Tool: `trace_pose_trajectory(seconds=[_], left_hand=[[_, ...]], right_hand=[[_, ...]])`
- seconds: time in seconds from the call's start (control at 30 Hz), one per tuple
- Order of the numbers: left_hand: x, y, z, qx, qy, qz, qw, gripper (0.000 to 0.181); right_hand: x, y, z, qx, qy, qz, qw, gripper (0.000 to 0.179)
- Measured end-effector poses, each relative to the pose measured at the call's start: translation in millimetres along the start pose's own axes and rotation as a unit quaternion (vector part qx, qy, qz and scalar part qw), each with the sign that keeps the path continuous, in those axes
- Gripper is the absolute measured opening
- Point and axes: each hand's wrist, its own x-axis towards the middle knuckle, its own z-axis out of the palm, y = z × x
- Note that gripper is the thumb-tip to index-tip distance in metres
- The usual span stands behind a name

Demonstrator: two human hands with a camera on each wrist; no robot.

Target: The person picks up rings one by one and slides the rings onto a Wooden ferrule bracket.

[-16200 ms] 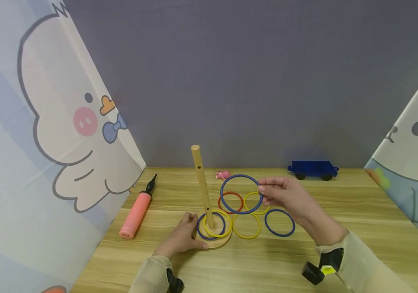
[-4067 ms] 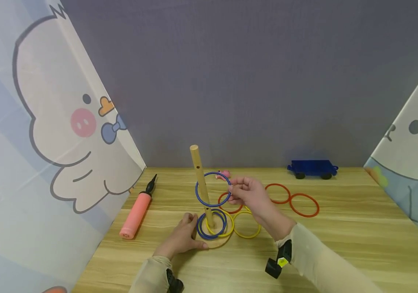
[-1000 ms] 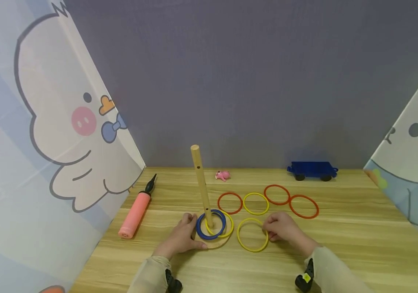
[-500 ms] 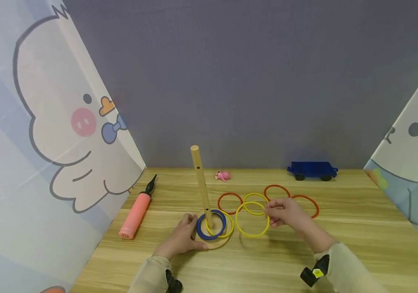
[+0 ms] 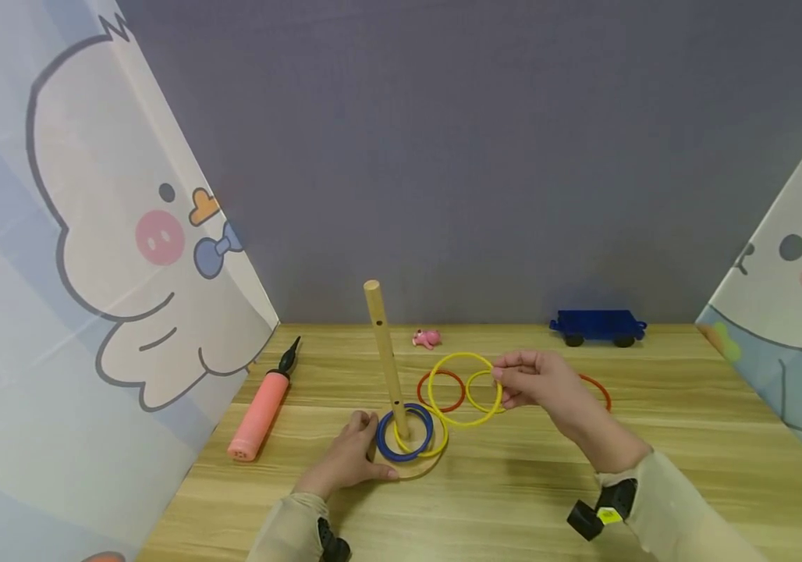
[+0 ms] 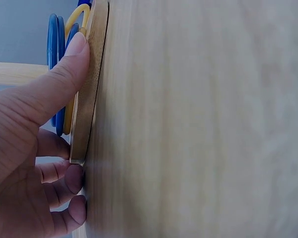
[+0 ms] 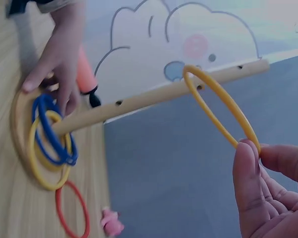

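My right hand (image 5: 541,382) pinches a yellow ring (image 5: 462,354) between thumb and fingers. It is raised above the table, right of the upright wooden post (image 5: 386,351); in the right wrist view this yellow ring (image 7: 228,101) overlaps the post's upper part. Around the foot of the post lie blue rings (image 5: 378,441) and a yellow ring (image 5: 446,437), stacked loosely on the round wooden base (image 5: 418,471). My left hand (image 5: 348,457) grips the base's left edge. In the left wrist view the thumb (image 6: 64,77) lies along the base's rim, with the fingers bent beside it.
Behind the held ring, a red ring (image 5: 419,394) and another yellow ring (image 5: 468,386) lie flat. A red ring (image 5: 608,394) is partly hidden by my right hand. A pink toy (image 5: 427,338) and blue wagon (image 5: 599,324) stand at the back, a pink hand pump (image 5: 260,417) at left.
Since the oldest frame, more blue rings have come onto the post. Over the last second my right hand has raised the yellow ring off the table and leftward. My left hand stays on the base.
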Motion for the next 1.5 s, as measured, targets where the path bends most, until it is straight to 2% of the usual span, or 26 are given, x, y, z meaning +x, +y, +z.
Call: trace_pose_trajectory(seconds=[0.13,0.4,0.73,1.07,1.5], left_hand=[[0.0,-0.9,-0.4,0.001,0.002,0.002,1.0000,0.116],[0.8,-2.0,-0.3,-0.001,0.001,0.000,1.0000,0.116],[-1.7,1.7,-2.2,-0.004,0.002,0.005,1.0000,0.115],[-1.6,1.4,-2.3,-0.014,-0.006,-0.003,0.9999,0.115],[-1.2,0.0,-1.4,-0.007,-0.006,-0.003,0.9999,0.116]], right_hand=[[2.9,-11,6,0.007,0.011,-0.016,0.9998,0.036],[7.7,-30,17,0.045,0.019,-0.050,0.9976,0.030],[9.6,-54,28,0.052,0.029,-0.059,0.9965,0.034],[9.7,-69,36,0.074,0.037,-0.070,0.9941,0.031],[15.8,-88,46,0.087,0.059,-0.103,0.9891,0.030]])
